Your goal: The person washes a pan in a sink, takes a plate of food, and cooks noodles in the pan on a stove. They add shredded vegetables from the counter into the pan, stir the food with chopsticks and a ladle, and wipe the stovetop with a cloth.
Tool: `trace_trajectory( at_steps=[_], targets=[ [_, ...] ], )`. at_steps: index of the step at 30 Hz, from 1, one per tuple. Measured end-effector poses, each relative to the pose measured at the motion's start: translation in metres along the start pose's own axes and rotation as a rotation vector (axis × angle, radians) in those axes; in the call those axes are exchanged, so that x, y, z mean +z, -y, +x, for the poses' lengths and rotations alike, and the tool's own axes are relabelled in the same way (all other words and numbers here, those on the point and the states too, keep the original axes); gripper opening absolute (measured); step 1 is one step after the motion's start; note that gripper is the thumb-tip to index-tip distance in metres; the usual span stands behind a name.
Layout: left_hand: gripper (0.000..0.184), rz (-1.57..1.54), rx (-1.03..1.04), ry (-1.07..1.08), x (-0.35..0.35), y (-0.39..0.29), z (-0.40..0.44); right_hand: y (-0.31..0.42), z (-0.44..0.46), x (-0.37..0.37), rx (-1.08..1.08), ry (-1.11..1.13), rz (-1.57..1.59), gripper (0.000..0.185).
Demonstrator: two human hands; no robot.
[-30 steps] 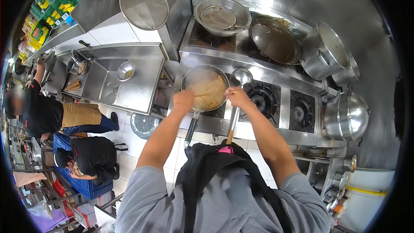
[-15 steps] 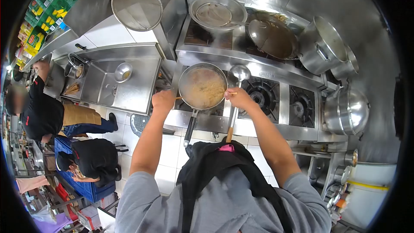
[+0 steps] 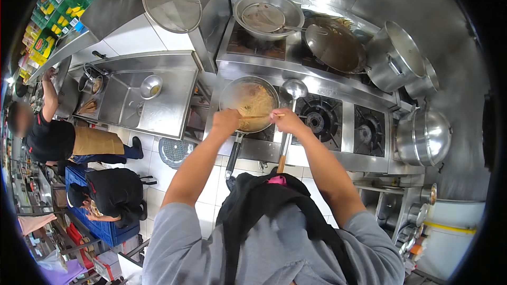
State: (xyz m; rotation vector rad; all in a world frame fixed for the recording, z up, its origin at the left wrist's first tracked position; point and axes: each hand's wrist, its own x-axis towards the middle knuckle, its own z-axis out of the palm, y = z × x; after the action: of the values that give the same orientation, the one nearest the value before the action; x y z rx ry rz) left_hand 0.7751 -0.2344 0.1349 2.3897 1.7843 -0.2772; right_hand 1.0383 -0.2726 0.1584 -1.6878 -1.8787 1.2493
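Pan: a round frying pan (image 3: 250, 77) sits on the stove (image 3: 309, 154), its black handle (image 3: 233, 159) pointing toward 6 o'clock, toward the person.
Food: a pale yellow-brown, noodle-like mass (image 3: 257, 99) lies in the pan; haze blurs its left part.
Left hand: at the pan's 7 o'clock, the left hand (image 3: 227, 120) has its fingers curled closed around a thin stick (image 3: 253, 117) that reaches over the food.
Right hand: at the pan's 4 o'clock, the right hand (image 3: 287, 120) pinches a short light rod (image 3: 279, 114) between its fingers, above the ladle's shaft.
Ladle: just beside the pan, the ladle (image 3: 294, 88) has its bowl at 2 o'clock and its wooden grip near 5.
Burner: a black burner (image 3: 317, 121) stands at 4 o'clock.
Back row: a metal bowl (image 3: 244, 27) with a strainer (image 3: 263, 17) in it at 12 to 1 o'clock; a dark wok (image 3: 342, 53) at 2; a tall pot (image 3: 388, 71) between 2 and 3.
Domed pot: the domed pot (image 3: 425, 137) is at 3 to 4 o'clock, well apart.
Sink: a sink (image 3: 119, 97) at 9 o'clock holds a small bowl (image 3: 151, 87).
Others: one person (image 3: 53, 140) at 9 o'clock, another (image 3: 113, 190) bent over at 8.
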Motion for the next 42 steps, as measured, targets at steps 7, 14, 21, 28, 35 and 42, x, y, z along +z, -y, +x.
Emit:
trace_trajectory(
  at_steps=[7,14,21,28,35,42],
  targets=[
    [0.026,-0.069,-0.197,-0.033,-0.054,0.063,-0.020,-0.016,-0.015,-0.030,-0.007,-0.144,0.018,0.025],
    [0.023,0.067,-0.090,0.009,-0.032,0.027,-0.019,0.039,-0.024,-0.003,-0.174,-0.095,0.103,0.018],
    [0.023,-0.226,-0.101,-0.323,-0.068,0.080,-0.109,0.053,-0.095,-0.021,-0.430,-0.296,-0.109,0.013],
    [0.027,-1.413,-0.219,0.018,0.042,0.034,-0.147,0.085,-0.118,0.036,-0.452,-0.141,-0.215,0.018],
    [0.017,-2.166,-0.316,-0.001,-0.049,-0.005,-0.155,0.151,-0.119,0.061,-0.695,0.080,-0.234,0.058],
    [0.031,-1.154,-0.236,-1.075,-0.291,0.150,-0.230,0.123,-0.157,0.036,-0.340,0.080,-0.013,0.066]
  ],
)
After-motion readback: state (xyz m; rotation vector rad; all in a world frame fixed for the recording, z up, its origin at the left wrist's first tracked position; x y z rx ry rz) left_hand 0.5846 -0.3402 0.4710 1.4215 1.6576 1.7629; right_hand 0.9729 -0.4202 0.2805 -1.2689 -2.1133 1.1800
